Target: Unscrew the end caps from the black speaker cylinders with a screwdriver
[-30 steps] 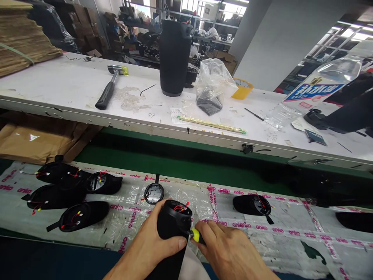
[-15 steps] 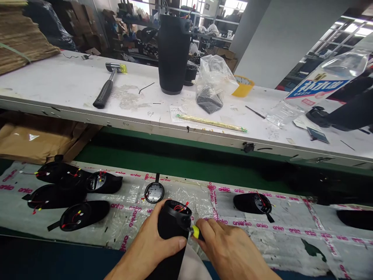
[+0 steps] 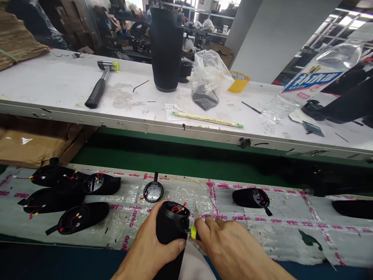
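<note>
My left hand [image 3: 155,245] is wrapped round a black cylindrical housing [image 3: 172,225], its thumb across the front. The housing stands tilted near my lap, its open top showing red wires [image 3: 179,208]. A yellow-and-black handled tool [image 3: 193,232] is held in my right hand [image 3: 221,241], with its metal tip at the fitting on the housing's upper right side. Behind the housing, a round black part with a strap [image 3: 154,191] lies on the plastic-covered surface.
Several black housings with wires [image 3: 84,217] lie at the left, another [image 3: 251,198] at the right. On the white shelf [image 3: 128,112] are a hammer [image 3: 97,91], a tall black cylinder [image 3: 165,50], a plastic bag [image 3: 208,77] and a bottle [image 3: 309,83].
The view has shifted slightly, so shelf objects appear a little further left. Both hands keep their hold on the housing and the tool, with little visible movement between them.
</note>
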Demonstrator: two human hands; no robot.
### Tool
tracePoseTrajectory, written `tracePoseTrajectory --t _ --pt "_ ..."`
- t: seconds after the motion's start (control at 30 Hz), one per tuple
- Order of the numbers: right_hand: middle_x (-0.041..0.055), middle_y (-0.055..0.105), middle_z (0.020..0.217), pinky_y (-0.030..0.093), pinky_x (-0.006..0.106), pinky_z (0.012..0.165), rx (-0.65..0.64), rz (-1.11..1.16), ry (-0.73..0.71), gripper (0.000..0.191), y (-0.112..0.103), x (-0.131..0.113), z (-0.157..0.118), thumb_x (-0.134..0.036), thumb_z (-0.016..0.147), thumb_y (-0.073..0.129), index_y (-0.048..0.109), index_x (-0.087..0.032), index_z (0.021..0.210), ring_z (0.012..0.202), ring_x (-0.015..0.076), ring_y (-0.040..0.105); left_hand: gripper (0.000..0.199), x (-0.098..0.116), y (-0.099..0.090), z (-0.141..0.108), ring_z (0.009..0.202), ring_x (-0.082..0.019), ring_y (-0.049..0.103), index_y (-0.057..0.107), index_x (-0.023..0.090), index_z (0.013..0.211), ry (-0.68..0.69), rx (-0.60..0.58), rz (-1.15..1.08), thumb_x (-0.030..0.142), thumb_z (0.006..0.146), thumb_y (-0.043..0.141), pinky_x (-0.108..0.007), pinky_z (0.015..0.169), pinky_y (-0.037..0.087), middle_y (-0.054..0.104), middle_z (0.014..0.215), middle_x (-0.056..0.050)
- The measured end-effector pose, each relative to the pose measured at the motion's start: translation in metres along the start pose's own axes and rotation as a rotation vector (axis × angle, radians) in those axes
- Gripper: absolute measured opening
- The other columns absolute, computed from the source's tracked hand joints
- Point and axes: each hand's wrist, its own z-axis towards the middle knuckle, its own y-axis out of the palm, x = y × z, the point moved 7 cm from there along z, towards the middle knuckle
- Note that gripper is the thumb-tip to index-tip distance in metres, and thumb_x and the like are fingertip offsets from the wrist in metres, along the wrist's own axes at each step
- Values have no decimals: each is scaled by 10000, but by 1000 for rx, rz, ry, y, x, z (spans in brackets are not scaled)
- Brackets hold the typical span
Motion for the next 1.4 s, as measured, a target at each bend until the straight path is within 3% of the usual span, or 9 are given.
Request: tracePoseTrajectory --t 0.33,0.47,0.53,0.73,0.83,1.03,1.2,1.3,1.4 --pt "32 623 799 223 390 389 -26 13 29 197 8 -3 4 -134 864 598 505 -200 1024 558 220 603 684 5 0 1 1245 -396 628 546 224 1326 21 26 70 372 685 732 -540 1101 433 727 1268 -104" --pt "26 614 743 262 379 379 43 7 71 162 7 2 4 -214 915 601 514 -188 1048 512 214 574 667 -2 5 8 1259 -370 631 574 246 1300 56 -82 -40 432 692 776 -473 1080 480 741 1267 -66" --pt "24 615 729 269 377 379 73 -3 82 220 4 3 2 -224 897 610 526 -170 1093 502 212 567 666 -3 8 9 1256 -369 634 578 254 1292 52 -107 -74 442 688 785 -484 1088 476 744 1264 -59" --pt "79 658 735 229 383 359 26 -94 70 538 3 -1 -1 -175 780 582 509 -16 1289 480 228 558 672 4 8 7 1204 -406 648 555 252 1297 19 22 96 394 671 754 -580 1097 428 739 1221 -89" --pt "73 661 744 249 370 369 26 -52 58 527 9 -1 1 -172 771 614 516 -35 1270 509 222 570 691 4 9 7 1189 -409 653 543 232 1305 20 33 146 372 660 746 -589 1094 429 737 1211 -101" --pt "29 714 859 387 305 482 136 295 168 304 23 16 10 -336 1008 641 514 -157 1219 631 201 676 723 -7 1 16 1317 -375 592 530 258 1317 71 -44 -23 520 691 778 -487 1129 443 715 1326 -72" --pt "12 751 953 477 299 725 384 727 235 181 29 30 1 -350 1037 570 552 -216 1158 813 192 728 801 -16 7 26 1283 -374 619 525 248 1357 39 -201 -227 534 677 837 -451 1097 457 735 1308 -77" --pt "-19 707 826 448 282 663 508 944 306 186 38 42 -10 -398 1051 484 568 -233 1044 678 158 665 784 -23 15 28 1223 -382 663 535 229 1369 -90 -289 -379 544 706 810 -444 1032 496 761 1256 -94" --pt "-32 656 735 412 270 592 549 1029 554 259 59 59 -21 -471 1044 490 581 -234 998 616 153 606 805 -28 12 31 1268 -380 638 537 237 1389 -130 -215 -391 570 708 809 -435 1064 482 748 1294 -90"
